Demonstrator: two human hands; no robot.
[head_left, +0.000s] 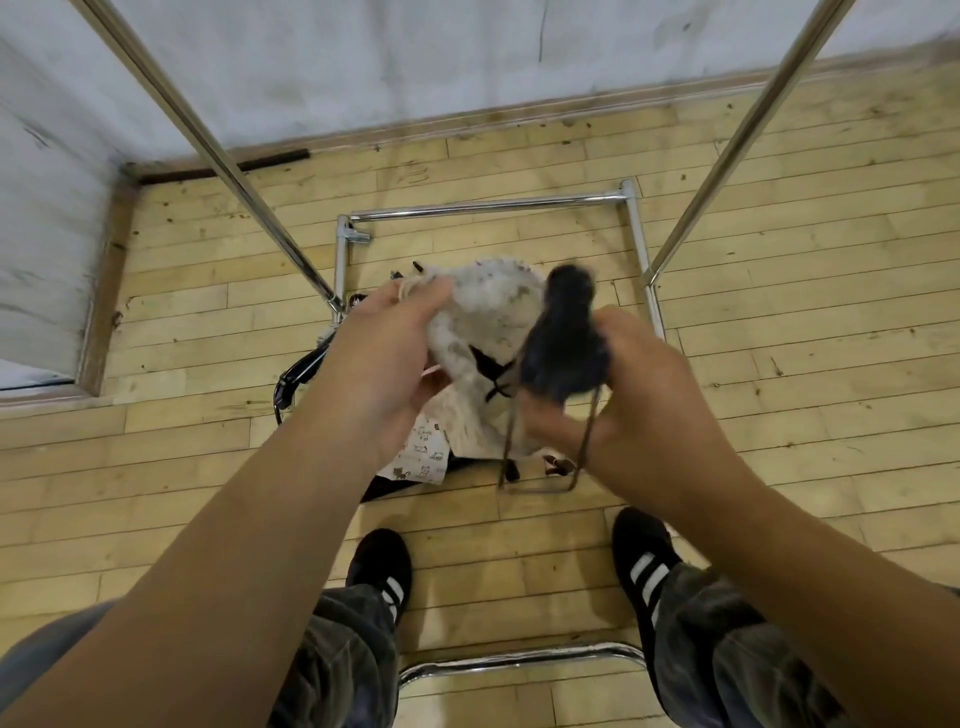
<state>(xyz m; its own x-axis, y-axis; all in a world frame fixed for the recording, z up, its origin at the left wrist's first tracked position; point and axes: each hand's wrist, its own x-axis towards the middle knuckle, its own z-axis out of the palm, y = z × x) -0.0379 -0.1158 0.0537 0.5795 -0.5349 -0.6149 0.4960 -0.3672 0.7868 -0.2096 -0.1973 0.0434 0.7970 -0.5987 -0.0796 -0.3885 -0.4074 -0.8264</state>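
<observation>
Looking straight down, I hold two pieces of clothing in front of me above a wooden plank floor (779, 312). My left hand (384, 358) has its fingers curled round the edge of a fluffy white garment (493, 306) with dark flecks and a thin black lace tied across it. My right hand (639, 395) grips a dark blue woolly item (566, 343), too blurred to identify, which touches the white garment's right side. A thin dark cord loop (587, 447) hangs down from this hand. Directly below, lying on the floor and partly hidden by my hands, is a pale fabric (423, 452) printed with small cat drawings. A black hanger (301, 371) pokes out to the left of my left wrist. My black shoes, left (382, 566) and right (644, 556), carry white stripes on the side; I wear grey trousers (343, 660). A chrome rack base (488, 206) frames the clothes on the floor, with its near bar (519, 660) between my feet. Two slanting chrome poles, left (208, 140) and right (748, 124), rise past me on either side. A scuffed white wall (363, 62) stands behind.
</observation>
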